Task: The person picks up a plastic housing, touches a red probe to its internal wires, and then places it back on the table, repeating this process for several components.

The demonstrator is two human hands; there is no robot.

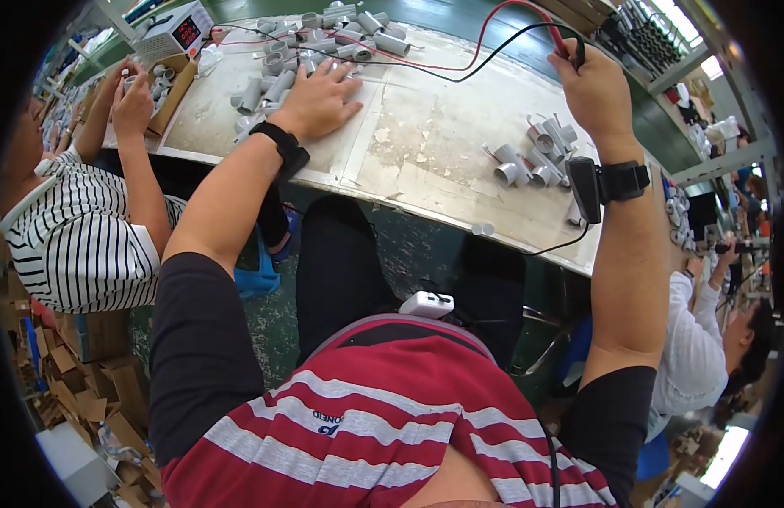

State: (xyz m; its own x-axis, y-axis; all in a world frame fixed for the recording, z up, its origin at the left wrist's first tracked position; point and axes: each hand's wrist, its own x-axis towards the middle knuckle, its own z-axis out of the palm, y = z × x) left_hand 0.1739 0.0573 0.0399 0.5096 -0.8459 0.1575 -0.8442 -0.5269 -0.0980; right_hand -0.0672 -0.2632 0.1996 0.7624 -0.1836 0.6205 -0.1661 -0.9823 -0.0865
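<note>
My left hand lies with fingers spread at the near edge of a heap of short grey plastic cylinders, its fingertips touching or just over some of them. Raised over the right side of the worktable, my right hand is closed round a red test lead and a black test lead. Their cables loop leftward across the table. A smaller group of grey cylinders, some with thin wires sticking out, lies below and left of that hand.
A power supply with a lit red display stands at the far left. Beside it, a co-worker in a striped shirt handles parts near an open cardboard box. One cylinder lies by the table's front edge. Another person sits at right.
</note>
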